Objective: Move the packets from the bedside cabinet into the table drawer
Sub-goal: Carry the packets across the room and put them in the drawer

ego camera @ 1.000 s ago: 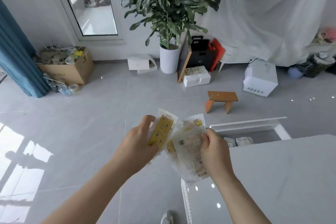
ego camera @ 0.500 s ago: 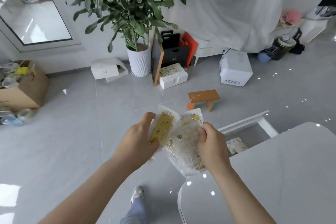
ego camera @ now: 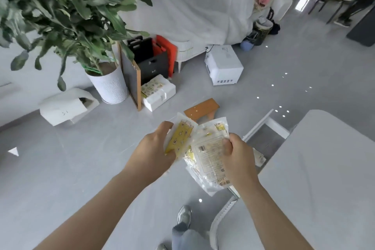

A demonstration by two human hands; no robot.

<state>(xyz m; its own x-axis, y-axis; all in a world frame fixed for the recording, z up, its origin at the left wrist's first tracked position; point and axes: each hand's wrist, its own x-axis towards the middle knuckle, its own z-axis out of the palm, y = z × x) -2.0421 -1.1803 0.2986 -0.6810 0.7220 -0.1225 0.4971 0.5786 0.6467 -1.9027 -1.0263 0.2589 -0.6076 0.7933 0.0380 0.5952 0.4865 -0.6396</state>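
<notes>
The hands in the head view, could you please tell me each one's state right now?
Left hand: grips the yellow packet.
Right hand: grips the clear printed packets.

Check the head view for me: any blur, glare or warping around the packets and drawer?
Head view: motion blur smears the plant leaves and softens the print on the packets in the left hand and right hand; glints dot the glossy floor; wide-angle warp curves the table; the open drawer shows no glare.

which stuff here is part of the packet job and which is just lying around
Job: left hand holding yellow packet; right hand holding clear packets; open table drawer.
Lying about: potted plant, wooden stool, foam box, white appliance.
</notes>
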